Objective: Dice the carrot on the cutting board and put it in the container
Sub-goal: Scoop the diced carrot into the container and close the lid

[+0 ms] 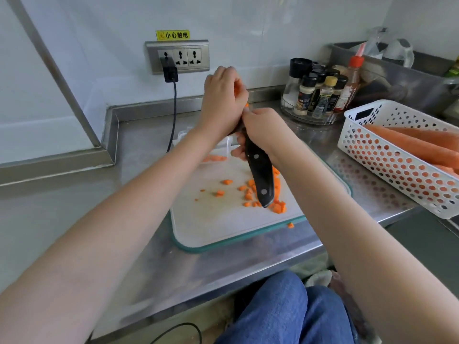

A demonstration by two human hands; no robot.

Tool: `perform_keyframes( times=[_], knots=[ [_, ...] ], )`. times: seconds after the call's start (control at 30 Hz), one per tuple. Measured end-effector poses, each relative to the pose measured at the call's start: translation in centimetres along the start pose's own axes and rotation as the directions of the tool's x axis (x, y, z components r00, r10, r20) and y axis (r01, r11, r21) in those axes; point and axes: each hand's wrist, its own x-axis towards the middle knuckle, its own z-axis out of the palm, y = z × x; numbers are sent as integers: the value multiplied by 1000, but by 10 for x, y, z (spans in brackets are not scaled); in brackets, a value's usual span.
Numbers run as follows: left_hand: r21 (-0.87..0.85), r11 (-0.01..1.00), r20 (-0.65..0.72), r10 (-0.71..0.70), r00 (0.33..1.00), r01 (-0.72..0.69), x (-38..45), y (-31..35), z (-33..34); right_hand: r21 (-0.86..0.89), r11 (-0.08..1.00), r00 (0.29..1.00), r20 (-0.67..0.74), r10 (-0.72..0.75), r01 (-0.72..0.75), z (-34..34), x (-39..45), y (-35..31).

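**A:** What are you seeing of the hands?

**B:** I'm looking at the right hand (258,131) with its grip clamped on the knife (259,175), black handle pointing back at me toward six o'clock, the blade hidden behind both hands. The left hand (222,95) is curling up by the blade, pinching some carrot, I think; a bit of orange is showing between its fingers.

**A:** And the carrot?

**B:** The carrot dice (263,194) are lying mostly scattered at three o'clock on the cutting board (223,229), with one piece over its near edge on the counter (139,175). More orange is showing at twelve o'clock, where I'm guessing the container (229,142) is sitting, mostly hidden by the wrists.

**A:** How will the dice handle?

**B:** I'm judging them light, firm, a little damp, clinging to the blade and rolling easily. I'd be scooping them together, not picking singly.

**A:** Anything in the way?

**B:** At two o'clock a spice rack (315,95) is standing, and at three a white basket (402,155) holding whole carrots, both near the board.
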Motion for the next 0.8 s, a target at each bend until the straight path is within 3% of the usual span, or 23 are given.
perform_keyframes(
  times=[0.27, 0.47, 0.7, 0.8],
  knots=[
    [22, 993, 109, -115, 987, 113, -22, -37, -5, -47, 998, 996, 69, 51, -48, 35, 20, 19],
    [22, 981, 143, -194, 971, 193, -60, -37, 3, 39, 982, 979, 103, 178, -183, 38, -3, 45],
    [38, 970, 150, -242, 959, 239, -68, -34, -5, 67, 973, 972, 98, 212, -219, 32, -14, 44],
    [65, 960, 149, -277, 949, 271, -71, -35, -12, 1, 985, 983, 51, 174, -174, 31, -14, 47]
  ],
)
